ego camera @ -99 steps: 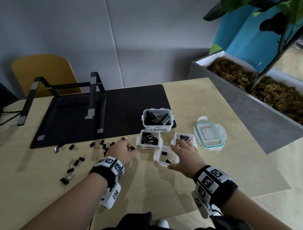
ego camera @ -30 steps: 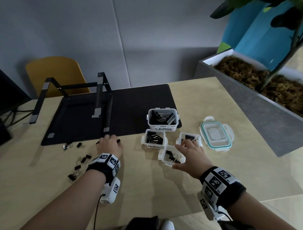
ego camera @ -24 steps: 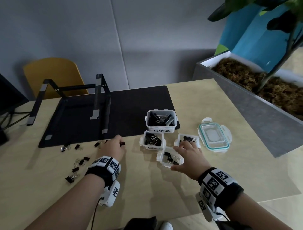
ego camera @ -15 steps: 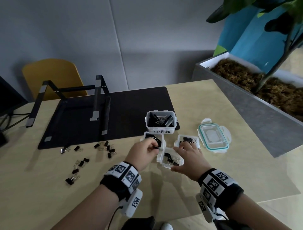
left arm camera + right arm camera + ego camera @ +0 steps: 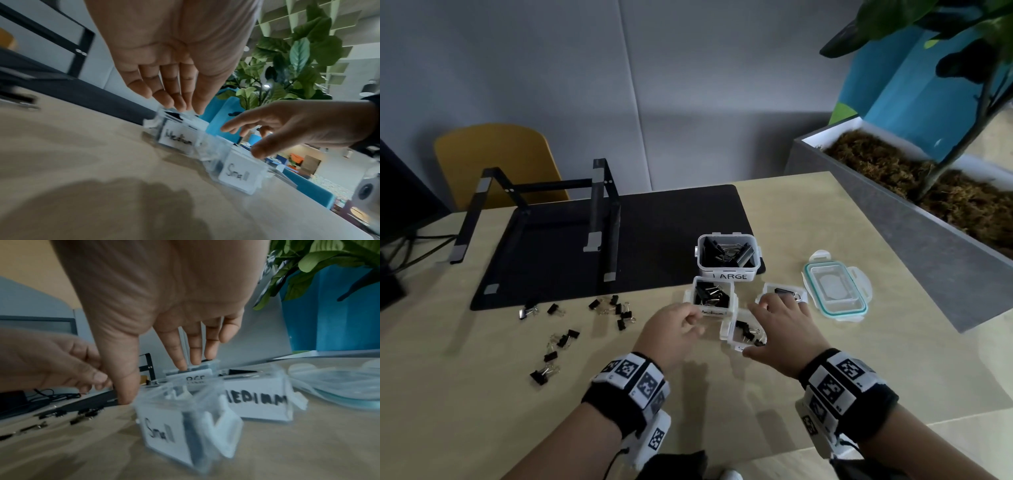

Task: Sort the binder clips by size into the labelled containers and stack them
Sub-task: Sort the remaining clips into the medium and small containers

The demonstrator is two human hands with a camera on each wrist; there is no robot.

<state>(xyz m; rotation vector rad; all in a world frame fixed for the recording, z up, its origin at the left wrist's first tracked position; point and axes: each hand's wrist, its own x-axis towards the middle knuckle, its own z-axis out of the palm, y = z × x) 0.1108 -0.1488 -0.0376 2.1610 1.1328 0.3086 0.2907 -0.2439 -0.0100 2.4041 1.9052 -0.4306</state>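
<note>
A: Sorting step in progress. Left hand [image 5: 674,325] hovers just beside the container labelled Medium [image 5: 713,298], fingers straight and together, nothing visibly held. Right hand [image 5: 782,325] spreads relaxed fingers over the container labelled Small [image 5: 236,176], gripping nothing.

B: Location of clips?

A: Large container [image 5: 727,257] on the edge of the black mat [image 5: 654,240] holds big clips; Medium and Small each hold a few. Second MEDIUM-labelled container [image 5: 257,400] sits right of them, beside the loose lid [image 5: 835,291]. Unsorted binder clips [image 5: 616,308] lie scattered on the table [image 5: 482,394], well left of the containers.

B: Judgement on next move?

A: Likely a reach left to pinch another loose clip, judging its size against the labels. Stacking not yet begun; containers stand open.
</note>
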